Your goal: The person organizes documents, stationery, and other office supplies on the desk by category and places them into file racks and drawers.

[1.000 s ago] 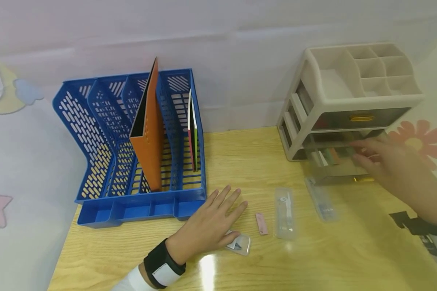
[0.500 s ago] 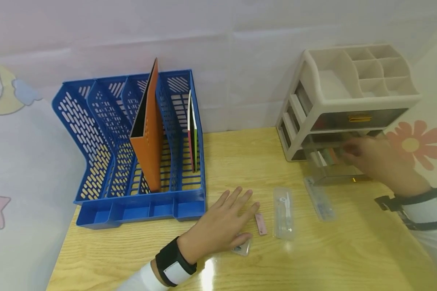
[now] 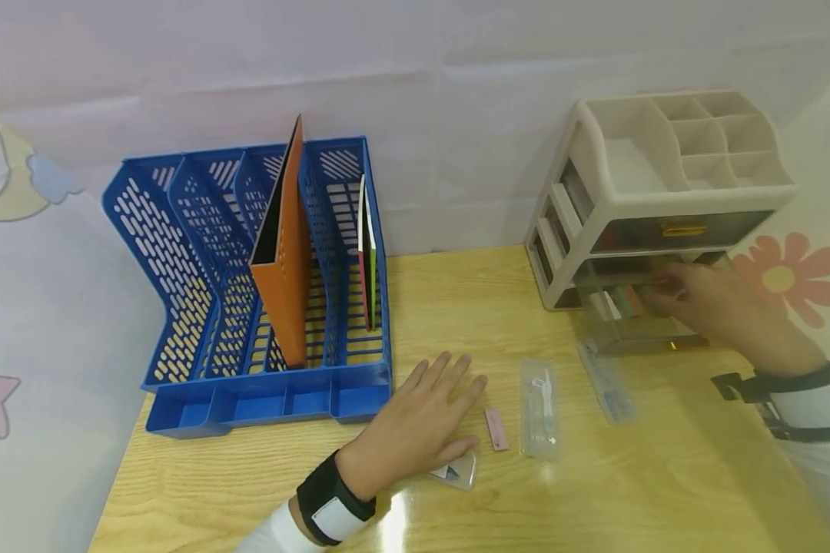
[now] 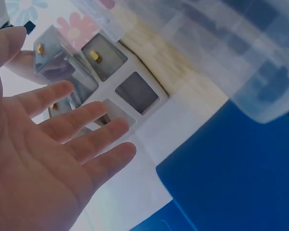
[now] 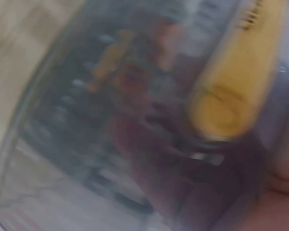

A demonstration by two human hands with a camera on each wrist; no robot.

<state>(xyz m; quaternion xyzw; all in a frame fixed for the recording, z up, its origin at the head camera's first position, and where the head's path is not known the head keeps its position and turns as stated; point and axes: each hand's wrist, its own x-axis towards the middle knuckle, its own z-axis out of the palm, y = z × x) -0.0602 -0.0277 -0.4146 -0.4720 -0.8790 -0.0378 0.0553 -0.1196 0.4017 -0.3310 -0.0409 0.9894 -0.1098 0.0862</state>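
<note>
**Hands at drawer and table**

Head: right hand (image 3: 722,307) reaches into the pulled-out clear drawer (image 3: 636,322) of the beige organizer (image 3: 664,200); grip cannot be told. Left hand (image 3: 422,426) lies flat, fingers spread, on a small clear packet (image 3: 456,470) (pink strip (image 3: 496,428) just beside).

Left wrist: fingers (image 4: 82,120) straight, apart.

Right wrist: blurred drawer contents.

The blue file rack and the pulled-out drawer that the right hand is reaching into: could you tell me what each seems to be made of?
The blue file rack looks like moulded opaque plastic with a slight sheen: its walls are pierced with even rows of slots. The pulled-out drawer at the right hand seems to be clear, smoke-tinted plastic, since its contents show through the walls; its small gold handle could be metal or coated plastic.
</note>
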